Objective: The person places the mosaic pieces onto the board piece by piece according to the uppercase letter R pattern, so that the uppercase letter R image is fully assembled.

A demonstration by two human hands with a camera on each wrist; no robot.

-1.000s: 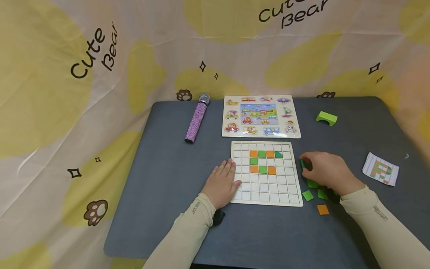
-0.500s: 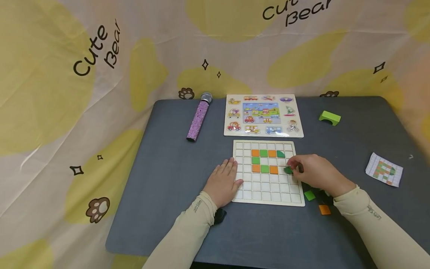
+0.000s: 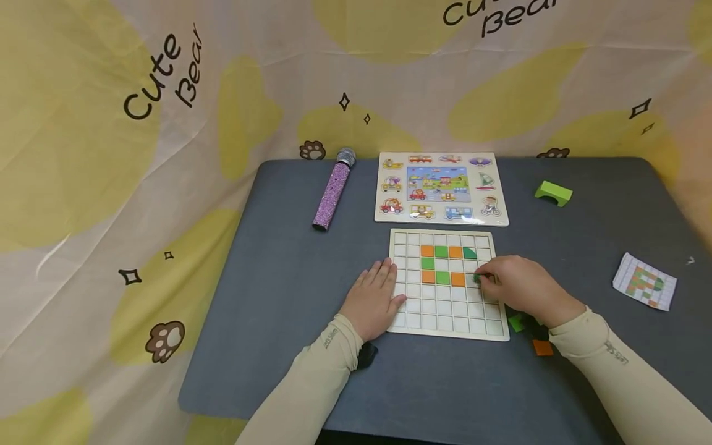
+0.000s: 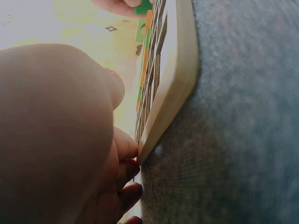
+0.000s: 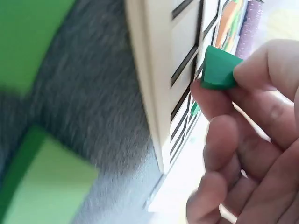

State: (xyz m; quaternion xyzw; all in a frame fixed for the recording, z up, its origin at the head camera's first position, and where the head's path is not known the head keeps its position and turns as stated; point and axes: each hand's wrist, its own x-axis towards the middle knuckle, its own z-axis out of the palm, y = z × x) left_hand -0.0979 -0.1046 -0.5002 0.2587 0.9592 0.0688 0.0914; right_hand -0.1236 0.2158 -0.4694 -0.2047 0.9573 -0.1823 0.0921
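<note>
A white grid board (image 3: 445,307) with a pale wooden rim lies on the dark table. Orange and green square tiles fill some of its cells, and a dark green round-cornered tile (image 3: 470,253) ends the upper row. My left hand (image 3: 371,300) rests flat at the board's left edge, fingers extended. Over the board's right side, my right hand (image 3: 525,287) pinches a dark green tile (image 5: 218,67) between thumb and fingers. In the head view most of that tile is hidden by the fingers; the right wrist view shows it tilted, just off the board surface.
Loose green tiles (image 3: 517,322) and an orange tile (image 3: 542,348) lie right of the board, partly under the right arm. A pattern card (image 3: 645,282) is further right. Behind are a picture puzzle (image 3: 439,213), a purple microphone (image 3: 332,191) and a green arch block (image 3: 554,192).
My right hand has carried the dark green tile left from the loose pile to the board's right side. The left hand has stayed at the board's edge.
</note>
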